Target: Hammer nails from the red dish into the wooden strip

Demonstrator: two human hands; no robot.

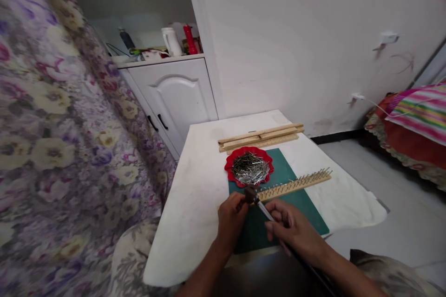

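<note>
My right hand (292, 229) is closed around the handle of a small hammer (251, 194), whose dark head sits over the near left end of a wooden strip (296, 184) studded with a row of upright nails. My left hand (232, 216) is pinched shut at that same end of the strip, right under the hammer head; what its fingertips hold is too small to make out. The strip lies on a green cutting mat (278, 167). A red scalloped dish (249, 167) full of loose nails sits just beyond the hammer.
A stack of plain wooden strips (260, 137) lies at the far side of the white table (195, 195). A flowered sofa (62, 139) runs along the left, a white cabinet (174, 97) stands behind, and a striped cloth (418, 111) is at the right.
</note>
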